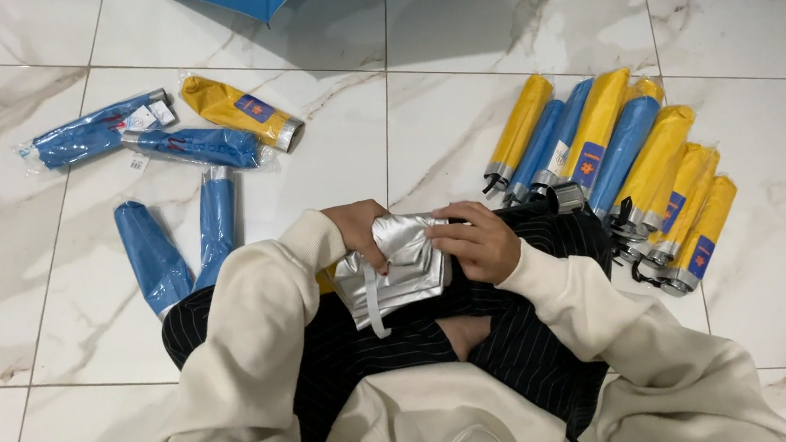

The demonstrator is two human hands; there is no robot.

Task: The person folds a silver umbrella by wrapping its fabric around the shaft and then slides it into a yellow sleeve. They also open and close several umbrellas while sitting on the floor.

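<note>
Both hands grip a silver folded umbrella (397, 267) on the lap: left hand (363, 233) pinching its top left, right hand (474, 239) pressing its right edge. Strap (374, 302) hangs loose; risk: folds could spring open if the grip slackens. Row of sleeved umbrellas (619, 170) lies just right on the floor (458, 99); loose fabric could snag them.

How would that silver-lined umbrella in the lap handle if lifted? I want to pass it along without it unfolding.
The silver umbrella would probably flop: its fabric is creased and bunched between the left hand and right hand. Its loose strap would likely dangle. The shiny lining may feel slippery.
</note>
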